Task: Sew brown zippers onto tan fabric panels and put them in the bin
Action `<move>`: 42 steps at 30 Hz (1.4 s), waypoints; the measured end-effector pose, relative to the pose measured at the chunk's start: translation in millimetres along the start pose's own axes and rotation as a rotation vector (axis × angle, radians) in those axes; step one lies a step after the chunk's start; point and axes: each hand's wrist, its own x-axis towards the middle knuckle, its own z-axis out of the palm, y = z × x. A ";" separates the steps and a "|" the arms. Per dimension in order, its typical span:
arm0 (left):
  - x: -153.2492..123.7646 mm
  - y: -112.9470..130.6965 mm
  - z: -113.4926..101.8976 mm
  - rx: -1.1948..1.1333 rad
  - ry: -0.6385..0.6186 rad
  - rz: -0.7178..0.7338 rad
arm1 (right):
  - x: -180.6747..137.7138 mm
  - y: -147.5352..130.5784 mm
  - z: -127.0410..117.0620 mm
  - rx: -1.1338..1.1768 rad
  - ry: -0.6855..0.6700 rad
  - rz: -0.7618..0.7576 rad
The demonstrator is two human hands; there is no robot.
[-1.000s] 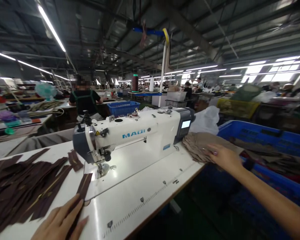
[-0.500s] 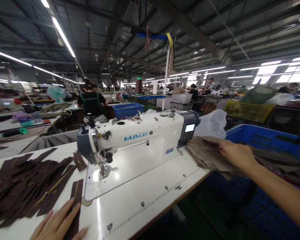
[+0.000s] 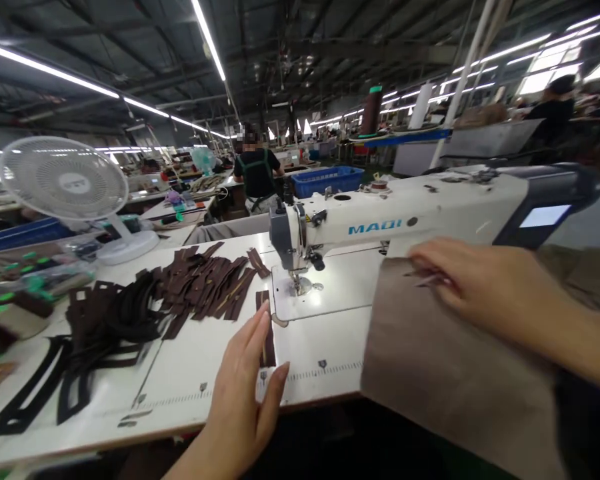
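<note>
My right hand (image 3: pixel 470 283) pinches the upper edge of a grey-brown fabric panel (image 3: pixel 445 387), which hangs over the table's front edge at the right. A thin, shiny thing shows at those fingertips; blur hides its kind. My left hand (image 3: pixel 245 380) is open, fingers stretched out and thumb apart, resting at a dark brown strip (image 3: pixel 263 300) with a yellowish line along it. Just beyond stands a white sewing machine (image 3: pixel 430 207), its needle and presser foot over the metal plate. A heap of similar brown strips (image 3: pixel 205 283) lies left of the machine.
Black curved pieces (image 3: pixel 75 380) lie on the white table (image 3: pixel 180 373) at left. A white fan (image 3: pixel 70 180) and thread cones (image 3: pixel 10 327) stand farther left. A person (image 3: pixel 257 173) sits beyond the machine, near a blue basket (image 3: pixel 327 180).
My view has swung left, bringing the fan and black pieces in. My right hand has come from the fabric stack to the front of the machine with one panel. My left hand stays at the strip.
</note>
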 end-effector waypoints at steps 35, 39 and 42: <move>28.3 -19.3 66.2 -0.134 -0.446 -0.199 | -121.3 -41.8 80.2 0.388 -0.113 0.275; 32.0 -19.2 65.5 -0.140 -0.465 -0.208 | -119.1 -43.2 80.2 0.369 -0.108 0.290; 34.0 -18.6 65.6 -0.149 -0.479 -0.230 | -117.5 -43.6 80.9 0.366 -0.086 0.283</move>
